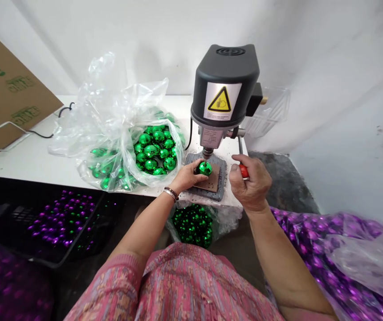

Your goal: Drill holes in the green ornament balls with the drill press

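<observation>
Shiny green round bauble (205,168) rests on a brown square pad (214,179) on the base of a black-headed bench drill (225,84), directly under the chuck, steadied there by the curved, gripping left hand (187,176); the closed right hand (250,183) grips the red-handled feed lever (244,171).

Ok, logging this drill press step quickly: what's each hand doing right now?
Left hand: holding a green bauble down.
Right hand: closed on the drill's red handle.

The white bench (34,158) carries a drill press (225,84) and a clear plastic bag (118,111) of shiny green baubles (150,151).
</observation>
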### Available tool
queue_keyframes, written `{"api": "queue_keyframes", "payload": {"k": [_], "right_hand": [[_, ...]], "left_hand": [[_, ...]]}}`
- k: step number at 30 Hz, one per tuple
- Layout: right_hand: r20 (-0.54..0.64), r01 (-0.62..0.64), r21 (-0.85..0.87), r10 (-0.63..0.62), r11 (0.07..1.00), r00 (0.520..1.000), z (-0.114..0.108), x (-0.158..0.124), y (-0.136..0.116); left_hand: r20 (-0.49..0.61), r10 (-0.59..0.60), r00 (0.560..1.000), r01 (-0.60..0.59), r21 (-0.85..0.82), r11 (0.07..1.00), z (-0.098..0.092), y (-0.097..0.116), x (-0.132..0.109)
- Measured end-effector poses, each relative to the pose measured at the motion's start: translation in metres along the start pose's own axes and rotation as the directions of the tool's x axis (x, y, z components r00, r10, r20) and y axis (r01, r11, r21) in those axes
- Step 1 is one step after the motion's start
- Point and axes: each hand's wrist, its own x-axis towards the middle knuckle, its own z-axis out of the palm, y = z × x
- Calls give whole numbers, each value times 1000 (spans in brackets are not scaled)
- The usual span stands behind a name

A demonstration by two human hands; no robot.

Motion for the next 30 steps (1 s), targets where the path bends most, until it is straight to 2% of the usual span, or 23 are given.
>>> {"api": "queue_keyframes", "payload": {"k": [4, 8, 11, 15, 17, 19, 21, 22, 23, 25, 28, 30], "right_hand": [[-1, -222, 86, 223, 971, 975, -3, 27, -8], [31, -453, 203, 457, 868, 889, -5, 71, -13], [46, -510, 237, 514, 827, 856, -4, 84, -13], [21, -517, 232, 527, 824, 849, -1, 78, -12], [8, -500, 231, 512, 835, 859, -1, 74, -12], [-3, -487, 226, 500, 844, 866, 0, 72, -11], [-19, -480, 221, 496, 849, 868, 0, 72, -10], [-24, -479, 216, 495, 851, 869, -1, 72, -10], [-25, -478, 209, 493, 853, 869, -1, 72, -10], [-23, -481, 198, 495, 854, 869, -1, 72, -10], [-16, -501, 188, 512, 845, 859, -3, 73, -12], [-10, -512, 189, 523, 838, 853, -4, 73, -13]], "left_hand": [[12, 14, 1000, -14, -43, 999, 3, -8, 2], [-3, 57, 998, -57, -83, 995, 8, -15, -5], [5, 101, 995, -100, -63, 993, 7, -17, -19], [50, 292, 955, -293, 16, 956, -6, -22, -39], [-14, 315, 949, -314, 42, 949, -19, -28, -44], [-222, 236, 946, -218, 105, 970, -35, -33, -42], [-424, 136, 895, -35, 238, 971, -52, -38, -35], [-469, 95, 878, 69, 320, 945, -59, -39, -30], [-468, 54, 882, 158, 403, 901, -65, -40, -24], [-378, -41, 925, 261, 553, 791, -71, -39, -15], [-277, -134, 952, 291, 669, 684, -68, -38, -6], [-270, -127, 955, 279, 658, 699, -64, -38, -4]]}}
